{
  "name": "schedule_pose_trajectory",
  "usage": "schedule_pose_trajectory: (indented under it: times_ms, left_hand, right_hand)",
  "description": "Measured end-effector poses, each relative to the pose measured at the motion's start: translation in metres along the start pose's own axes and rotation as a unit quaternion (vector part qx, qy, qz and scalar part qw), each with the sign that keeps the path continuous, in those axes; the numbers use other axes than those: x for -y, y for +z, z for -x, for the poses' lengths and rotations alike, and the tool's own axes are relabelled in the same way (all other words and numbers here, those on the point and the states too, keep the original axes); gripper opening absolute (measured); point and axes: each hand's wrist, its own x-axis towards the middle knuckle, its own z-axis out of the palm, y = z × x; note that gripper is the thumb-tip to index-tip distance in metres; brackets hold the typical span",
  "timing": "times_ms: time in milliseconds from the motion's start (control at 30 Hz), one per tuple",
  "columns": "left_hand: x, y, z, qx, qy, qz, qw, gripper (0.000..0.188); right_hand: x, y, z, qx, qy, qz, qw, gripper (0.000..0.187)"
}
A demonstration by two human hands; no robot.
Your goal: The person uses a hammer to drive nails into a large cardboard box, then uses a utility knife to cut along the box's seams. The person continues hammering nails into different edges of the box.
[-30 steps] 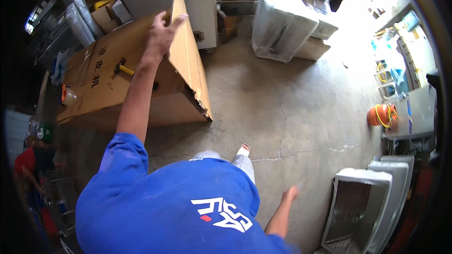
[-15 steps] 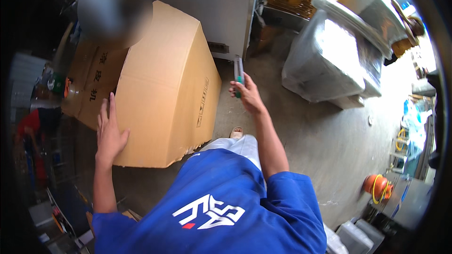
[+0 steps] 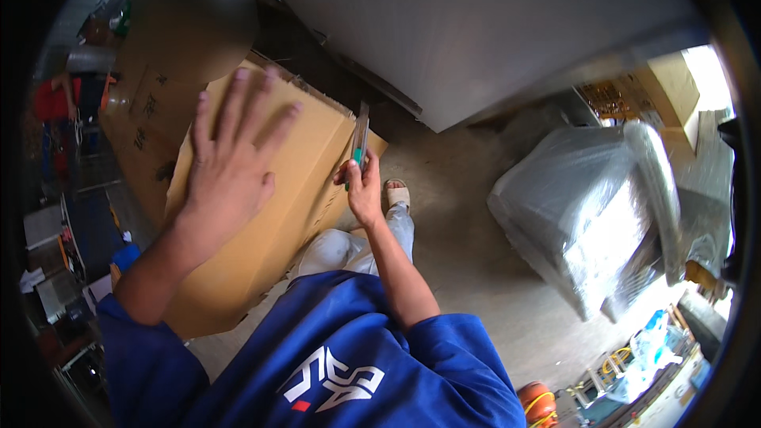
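Observation:
My left hand [image 3: 228, 162] is raised over a large tan cardboard sheet [image 3: 293, 190], its fingers spread and holding nothing. Whether it touches the cardboard I cannot tell. My right hand [image 3: 364, 194] grips a utility knife [image 3: 361, 133] with a green part near the fingers and a long pale body pointing away from me. The knife is by the cardboard's right edge. Folded cardboard with ragged edges leans close to my legs, and a darker printed panel [image 3: 147, 119] of it lies to the left.
A big grey metal cabinet [image 3: 507, 32] fills the far side. To the right stands a plastic-wrapped grey unit [image 3: 571, 198]. An orange gas cylinder [image 3: 537, 404] is at the lower right. A person in red [image 3: 54, 99] is at the far left, near cluttered shelves.
My left hand has lifted and moved right and away, over the cardboard. The right hand brought the utility knife left to the cardboard's edge. The view has turned, and the cabinet appears closer.

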Motion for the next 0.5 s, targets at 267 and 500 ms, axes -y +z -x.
schedule_pose_trajectory:
  times_ms: [267, 500]
  left_hand:
    - [-0.015, 0.054, -0.095, 0.115, 0.109, -0.055, 0.986, 0.055]
    - [-0.014, 0.059, -0.118, 0.168, 0.094, 0.113, 0.975, 0.023]
  right_hand:
    - [0.028, -0.005, 0.004, 0.024, 0.097, -0.01, 0.995, 0.049]
    - [0.062, 0.002, 0.028, 0.006, 0.09, 0.049, 0.995, 0.058]
